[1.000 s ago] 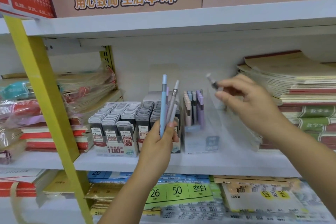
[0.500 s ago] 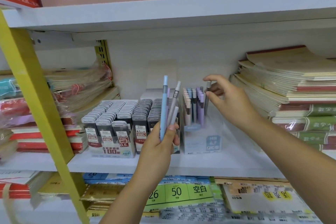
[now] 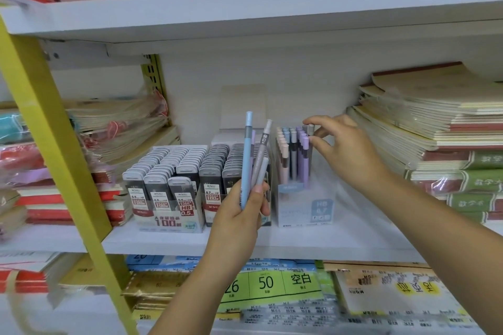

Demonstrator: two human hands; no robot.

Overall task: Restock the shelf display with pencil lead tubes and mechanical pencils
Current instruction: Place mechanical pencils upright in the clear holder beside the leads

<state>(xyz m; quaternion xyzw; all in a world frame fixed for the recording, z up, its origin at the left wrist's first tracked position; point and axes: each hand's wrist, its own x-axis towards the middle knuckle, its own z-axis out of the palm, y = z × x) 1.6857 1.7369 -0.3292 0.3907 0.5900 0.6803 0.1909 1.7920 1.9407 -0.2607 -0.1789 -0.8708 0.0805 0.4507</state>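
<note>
The right hand (image 3: 345, 149) pinches the top of the upright grey plastic pencil (image 3: 310, 130) just under its fingers; the left hand (image 3: 239, 215) grips a bunch of spare pastel pencils (image 3: 247, 158).

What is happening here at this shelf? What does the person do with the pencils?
A person is restocking mechanical pencils. The left hand holds a small bunch of pencils upright in front of the lead tubes, whose trays look full. The right hand pinches the top of a grey pencil that stands at the back right of the clear display box, beside pink, blue and purple ones.
</note>
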